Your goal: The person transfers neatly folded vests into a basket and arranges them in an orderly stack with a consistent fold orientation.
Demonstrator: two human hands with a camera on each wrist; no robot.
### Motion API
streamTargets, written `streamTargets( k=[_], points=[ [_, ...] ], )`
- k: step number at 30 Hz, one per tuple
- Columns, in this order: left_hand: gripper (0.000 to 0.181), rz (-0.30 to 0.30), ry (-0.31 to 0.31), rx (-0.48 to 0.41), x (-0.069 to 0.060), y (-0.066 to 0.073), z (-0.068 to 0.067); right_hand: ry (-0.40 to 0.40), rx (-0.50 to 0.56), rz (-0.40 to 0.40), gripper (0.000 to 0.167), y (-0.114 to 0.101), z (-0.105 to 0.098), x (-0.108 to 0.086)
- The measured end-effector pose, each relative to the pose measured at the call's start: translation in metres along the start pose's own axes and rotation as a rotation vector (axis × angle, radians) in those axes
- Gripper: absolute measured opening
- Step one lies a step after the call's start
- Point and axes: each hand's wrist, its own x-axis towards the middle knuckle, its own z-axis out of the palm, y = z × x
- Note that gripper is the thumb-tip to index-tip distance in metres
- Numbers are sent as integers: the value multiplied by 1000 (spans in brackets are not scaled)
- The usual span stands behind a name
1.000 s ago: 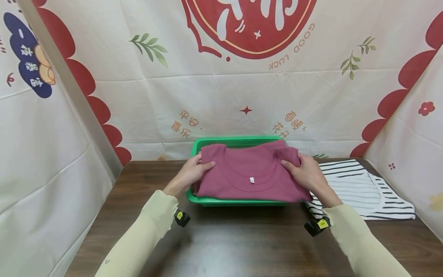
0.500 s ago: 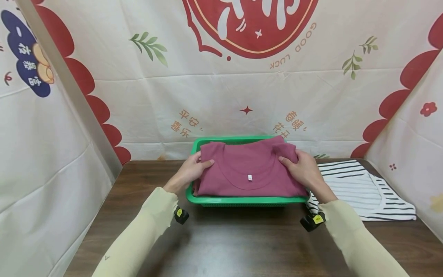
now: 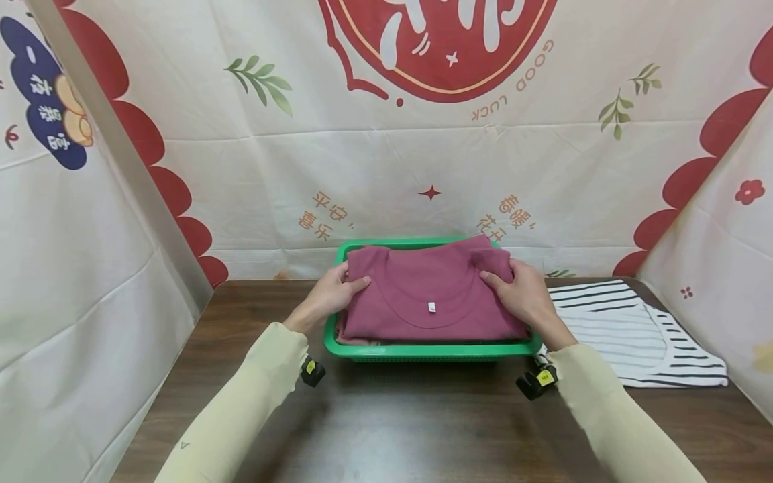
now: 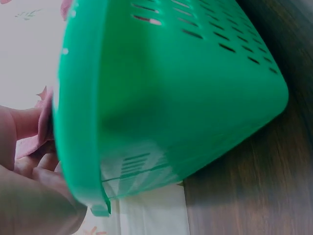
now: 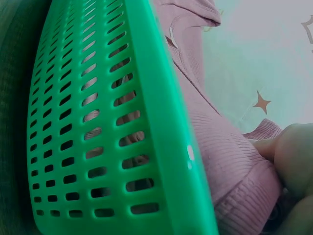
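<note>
A folded maroon shirt [image 3: 423, 295] with a round neckline and a small white label lies in the top of a green plastic basket [image 3: 435, 350]. At the shirt's left edge my left hand [image 3: 329, 295] pinches the cloth, thumb on top and fingers beneath. My right hand [image 3: 527, 295] pinches the right edge the same way. In the left wrist view the basket's wall [image 4: 146, 88] hides most of the shirt. The right wrist view shows the thumb pressing the ribbed cloth [image 5: 234, 161] just above the rim. Other cloth shows through the basket's slots.
A white shirt with black stripes [image 3: 628, 335] lies folded on the wooden table [image 3: 410, 416], right of the basket. Directly behind the basket hangs a printed white cloth [image 3: 386, 174], with more cloth at both sides.
Both hands have shifted slightly left with the maroon shirt, the right hand more. The shirt's front and right edges, which hung over the rim, now lie inside the basket.
</note>
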Motion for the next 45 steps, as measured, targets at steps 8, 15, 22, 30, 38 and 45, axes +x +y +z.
streamTargets(
  k=[8, 15, 22, 30, 38, 45],
  points=[
    [38, 27, -5, 37, 3, -8, -5, -4, -9, 0, 38, 1, 7, 2],
    [36, 98, 46, 178, 4, -14, 0, 17, -7, -7, 38, 8, 12, 1],
    [33, 148, 64, 248, 3, -17, 6, 14, 25, -63, 38, 22, 19, -2],
    [34, 139, 88, 264, 2, -19, 4, 4, 20, -83, 39, 21, 23, -4],
    [34, 139, 108, 266, 4, -18, 5, -7, -1, -82, 32, 20, 20, -4],
    [36, 130, 119, 251, 2, -19, 5, 17, -1, -92, 33, 21, 23, -5]
  ],
)
